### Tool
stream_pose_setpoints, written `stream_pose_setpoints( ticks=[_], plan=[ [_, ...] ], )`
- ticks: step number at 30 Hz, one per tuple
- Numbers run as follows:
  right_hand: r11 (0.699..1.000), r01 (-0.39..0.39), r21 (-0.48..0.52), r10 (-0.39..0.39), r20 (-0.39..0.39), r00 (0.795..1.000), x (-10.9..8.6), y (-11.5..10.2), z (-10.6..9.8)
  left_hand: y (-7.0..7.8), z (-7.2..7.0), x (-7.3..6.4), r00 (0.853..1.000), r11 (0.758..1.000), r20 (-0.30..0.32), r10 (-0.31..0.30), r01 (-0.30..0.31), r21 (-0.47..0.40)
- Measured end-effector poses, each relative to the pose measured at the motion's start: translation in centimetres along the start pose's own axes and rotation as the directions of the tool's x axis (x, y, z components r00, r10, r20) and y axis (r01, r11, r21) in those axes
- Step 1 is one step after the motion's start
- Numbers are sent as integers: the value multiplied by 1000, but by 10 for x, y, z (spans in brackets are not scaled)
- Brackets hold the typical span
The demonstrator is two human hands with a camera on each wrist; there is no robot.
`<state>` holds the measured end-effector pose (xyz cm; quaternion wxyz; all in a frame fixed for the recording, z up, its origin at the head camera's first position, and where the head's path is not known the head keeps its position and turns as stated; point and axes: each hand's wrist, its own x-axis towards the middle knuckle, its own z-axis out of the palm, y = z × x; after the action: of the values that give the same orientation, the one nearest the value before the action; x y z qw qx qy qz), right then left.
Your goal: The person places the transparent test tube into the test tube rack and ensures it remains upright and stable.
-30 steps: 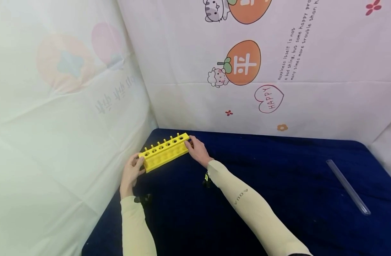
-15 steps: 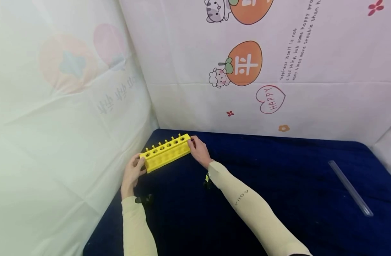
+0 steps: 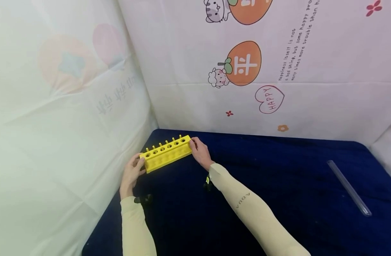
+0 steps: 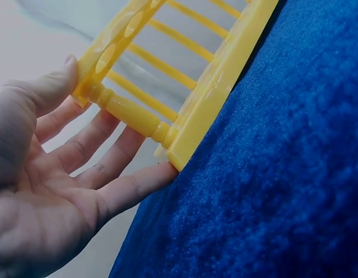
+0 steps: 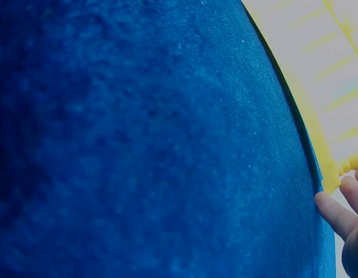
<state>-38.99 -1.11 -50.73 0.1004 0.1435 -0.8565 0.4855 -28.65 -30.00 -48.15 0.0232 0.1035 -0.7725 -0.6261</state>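
Note:
A yellow test tube rack (image 3: 168, 156) stands on the dark blue cloth near the far left corner, with a row of round holes along its top and several pegs behind them. At its left end my left hand (image 3: 131, 174) holds it; in the left wrist view the thumb lies at the top bar and the fingertips (image 4: 159, 176) reach the end post and base. My right hand (image 3: 200, 152) grips the opposite end, thumb on the front side. Only a few of its fingers (image 5: 338, 214) show in the right wrist view, beside the rack's base.
A clear tube (image 3: 348, 187) lies slantwise on the blue cloth (image 3: 278, 170) at the right. White printed curtains (image 3: 189, 103) rise behind the table and along its left side, close to my left hand.
The rack's right end and my right hand have shifted very slightly right and nearer. My left hand stays at the left end, and the clear tube has not moved.

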Motion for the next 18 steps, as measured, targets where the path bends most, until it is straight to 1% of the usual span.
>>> stream_pose_setpoints(
  ticks=[4,6,13,18],
  plan=[
    [1000,8,3,-8,3,1000,-1,0,-1,1,1,-1,1000,1000,0,-1,1,4],
    [1000,9,4,-9,4,1000,-1,1,-2,-5,1,4,1000,1000,-10,7,-7,16],
    [1000,-17,23,17,12,1000,-4,-3,-6,-4,3,6,1000,1000,0,10,-10,15],
    [1000,-17,16,17,11,1000,-6,-3,-8,-5,3,7,1000,1000,11,8,-8,25]
  ],
)
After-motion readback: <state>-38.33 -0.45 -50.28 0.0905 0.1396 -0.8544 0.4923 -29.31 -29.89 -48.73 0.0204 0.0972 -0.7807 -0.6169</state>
